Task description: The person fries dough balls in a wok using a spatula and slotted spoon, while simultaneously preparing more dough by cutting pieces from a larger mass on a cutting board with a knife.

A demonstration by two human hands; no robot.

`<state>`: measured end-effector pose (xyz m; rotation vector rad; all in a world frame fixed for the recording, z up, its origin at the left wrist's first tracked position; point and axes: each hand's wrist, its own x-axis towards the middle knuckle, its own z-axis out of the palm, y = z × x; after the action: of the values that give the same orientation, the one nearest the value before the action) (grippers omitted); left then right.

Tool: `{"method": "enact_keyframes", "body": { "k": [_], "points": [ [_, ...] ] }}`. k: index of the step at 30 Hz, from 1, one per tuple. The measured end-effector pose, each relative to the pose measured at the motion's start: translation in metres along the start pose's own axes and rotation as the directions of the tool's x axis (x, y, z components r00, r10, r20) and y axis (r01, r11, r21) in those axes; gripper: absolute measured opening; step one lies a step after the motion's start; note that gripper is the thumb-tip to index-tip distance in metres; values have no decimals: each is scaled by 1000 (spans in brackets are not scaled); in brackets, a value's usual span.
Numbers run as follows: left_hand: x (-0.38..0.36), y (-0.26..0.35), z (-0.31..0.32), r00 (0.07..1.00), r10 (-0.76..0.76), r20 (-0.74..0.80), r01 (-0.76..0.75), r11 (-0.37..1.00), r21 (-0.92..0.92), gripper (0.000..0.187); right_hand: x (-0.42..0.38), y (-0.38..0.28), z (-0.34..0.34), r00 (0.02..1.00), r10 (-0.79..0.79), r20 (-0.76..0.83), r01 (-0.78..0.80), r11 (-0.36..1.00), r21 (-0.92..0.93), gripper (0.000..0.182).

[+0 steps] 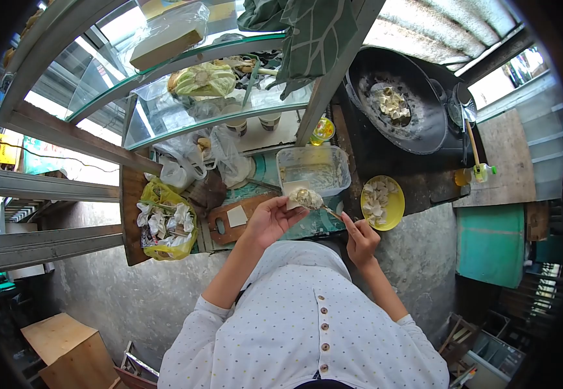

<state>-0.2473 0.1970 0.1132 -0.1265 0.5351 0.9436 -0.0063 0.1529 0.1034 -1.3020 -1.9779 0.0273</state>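
Observation:
Between finger and thumb, my left hand (272,222) holds a thin, pale square wrapper (292,187). A spoon (330,211) is gripped by its handle in my right hand (361,241). Its bowl carries a heap of pale filling (306,198) and overlaps the wrapper in this view. Just beyond the hands sits a clear plastic tub (333,170) with pale filling smeared inside. To the right stands a yellow plate (395,211) of folded, pale dumplings (379,198). Another square wrapper (237,216) lies on a wooden cutting board (255,206) at the left.
A large dark wok (421,129) with pale pieces in it stands at the back right. A yellow bag of waste (168,246) sits at the table's left end. Above the table rises a glass cabinet (184,123) holding a cabbage (205,79). A bottle (481,173) stands far right.

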Motion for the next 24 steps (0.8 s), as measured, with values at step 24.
{"method": "enact_keyframes", "body": {
  "k": [24],
  "points": [
    [6,-11,-16,993,-111,-35,110,994,-30,29,-3,4,-17,998,18,64,-21,998,54,40]
  ]
}}
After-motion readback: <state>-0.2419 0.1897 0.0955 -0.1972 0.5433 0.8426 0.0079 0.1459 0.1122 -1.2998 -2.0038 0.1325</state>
